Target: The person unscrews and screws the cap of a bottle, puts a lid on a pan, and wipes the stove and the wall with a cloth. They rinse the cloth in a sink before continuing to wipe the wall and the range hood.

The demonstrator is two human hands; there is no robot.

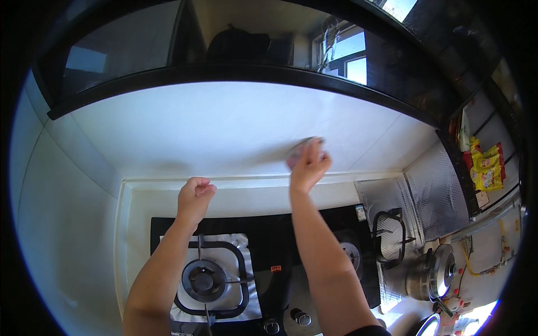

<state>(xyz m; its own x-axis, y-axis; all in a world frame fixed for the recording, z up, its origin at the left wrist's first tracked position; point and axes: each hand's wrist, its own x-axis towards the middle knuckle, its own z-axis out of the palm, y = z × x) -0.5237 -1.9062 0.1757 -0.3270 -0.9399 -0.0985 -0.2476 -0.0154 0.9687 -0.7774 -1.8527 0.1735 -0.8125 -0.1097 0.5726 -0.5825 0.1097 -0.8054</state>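
My right hand (311,168) reaches up to the white wall panel (224,129) behind the stove. Its fingers press a bunched pinkish-grey cloth (293,157) flat against that panel; the cloth is blurred, and the hand covers most of it. Lower and to the left, my left hand (195,199) hangs in front of the ledge at the wall's foot. Its fingers are curled in, and nothing shows in them. Below both arms lies the black gas stove (271,241), with a burner (204,280) under my left forearm.
A dark glossy cabinet (235,73) overhangs the wall. Silver foil screens (440,193) stand on the right, near a loose pan support (390,238) and a lidded steel pot (428,274). Yellow packets (487,168) sit at far right.
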